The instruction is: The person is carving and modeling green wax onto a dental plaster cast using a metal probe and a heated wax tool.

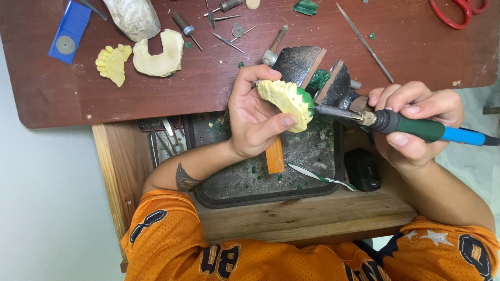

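Plaster teeth cast (285,100), yellow with green wax along its right edge, sat clenched in your left hand (255,122), thumb under it and fingers curled over the top, just above the dark tray (250,184). Your right hand (414,125) gripped the heated wax tool (416,127) like a pen. Its long axis ran nearly level, handle out to the right and metal tip pointing left. That tip touched or nearly touched the green wax, so the cast lay directly left of the tool hand, beside the small vise (317,73).
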